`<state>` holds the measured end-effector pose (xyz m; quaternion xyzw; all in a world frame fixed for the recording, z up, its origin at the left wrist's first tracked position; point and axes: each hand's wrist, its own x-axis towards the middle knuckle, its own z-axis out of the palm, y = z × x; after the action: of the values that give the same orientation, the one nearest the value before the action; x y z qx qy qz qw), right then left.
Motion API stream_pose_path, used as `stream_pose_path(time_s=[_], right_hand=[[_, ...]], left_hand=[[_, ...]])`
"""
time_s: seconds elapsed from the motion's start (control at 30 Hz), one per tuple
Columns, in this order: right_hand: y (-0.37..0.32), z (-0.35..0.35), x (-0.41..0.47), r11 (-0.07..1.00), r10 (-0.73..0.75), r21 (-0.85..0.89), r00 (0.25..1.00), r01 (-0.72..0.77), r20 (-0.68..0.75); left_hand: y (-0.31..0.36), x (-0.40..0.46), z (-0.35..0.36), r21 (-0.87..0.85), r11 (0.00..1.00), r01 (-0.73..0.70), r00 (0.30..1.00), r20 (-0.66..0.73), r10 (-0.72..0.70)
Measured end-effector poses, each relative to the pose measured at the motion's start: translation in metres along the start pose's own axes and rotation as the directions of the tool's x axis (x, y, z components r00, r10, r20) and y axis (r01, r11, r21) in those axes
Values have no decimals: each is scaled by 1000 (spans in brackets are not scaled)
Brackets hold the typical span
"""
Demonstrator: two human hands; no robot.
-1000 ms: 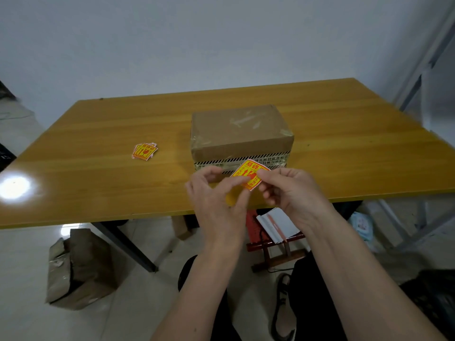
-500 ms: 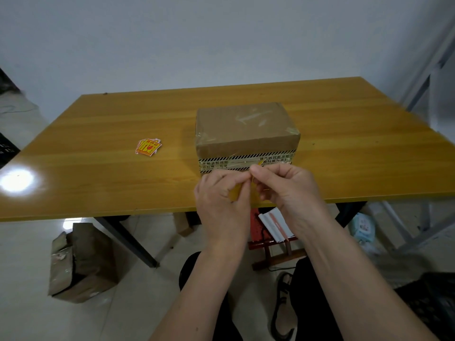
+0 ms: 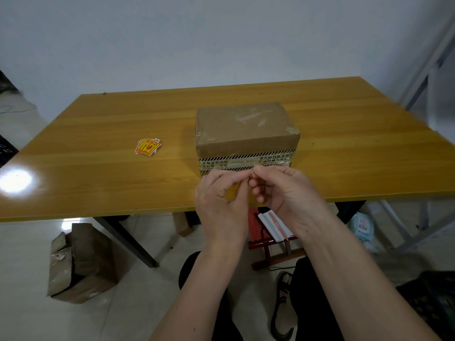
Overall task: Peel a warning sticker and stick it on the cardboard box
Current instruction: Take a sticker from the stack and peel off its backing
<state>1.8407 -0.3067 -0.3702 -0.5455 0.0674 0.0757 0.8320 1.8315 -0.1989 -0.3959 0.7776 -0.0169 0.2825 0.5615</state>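
A brown cardboard box [image 3: 246,129] with striped black-and-white tape along its front stands in the middle of the yellow wooden table [image 3: 98,173]. Just in front of it, my left hand [image 3: 221,200] and my right hand [image 3: 285,193] pinch a warning sticker [image 3: 251,174] between their fingertips. The sticker is turned edge-on, so only a thin sliver of it shows between the fingers. A small stack of red and yellow warning stickers [image 3: 147,146] lies on the table to the left of the box.
A torn cardboard box [image 3: 78,262] sits on the floor under the table's left side. A small red stool with papers [image 3: 270,227] stands beneath the table near my legs. A metal frame [image 3: 423,77] rises at the right.
The sticker was face-up and plainly visible a second ago; now both hands have closed together over it and it is almost hidden. The hands shifted slightly toward the box front.
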Motion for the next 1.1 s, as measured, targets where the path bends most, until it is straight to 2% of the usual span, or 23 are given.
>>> stream_pose_path(time_s=[0.23, 0.67, 0.83, 0.9, 1.03, 1.1], right_hand=[[2, 0, 0, 1000, 15, -1, 1000, -15, -4], [1, 1, -1, 1000, -1, -3, 1000, 1, 0], [1, 0, 1, 1000, 23, -1, 999, -23, -49], [2, 0, 2, 1000, 14, 8, 996, -13, -84], [6, 2, 2, 1000, -21, -3, 993, 21, -120], [6, 1, 2, 1000, -26, 4, 993, 27, -112]], left_hand=[[-1, 0, 1, 16, 999, -46, 999, -14, 46], [-3, 2, 0, -28, 1000, -14, 1000, -20, 13], [-4, -1, 0, -27, 998, -51, 999, 3, 51], [-5, -1, 0, 11, 996, -86, 996, 12, 86], [-10, -1, 1, 241, 937, -253, 967, 34, 252], [-10, -1, 1, 259, 927, -270, 961, 20, 275]])
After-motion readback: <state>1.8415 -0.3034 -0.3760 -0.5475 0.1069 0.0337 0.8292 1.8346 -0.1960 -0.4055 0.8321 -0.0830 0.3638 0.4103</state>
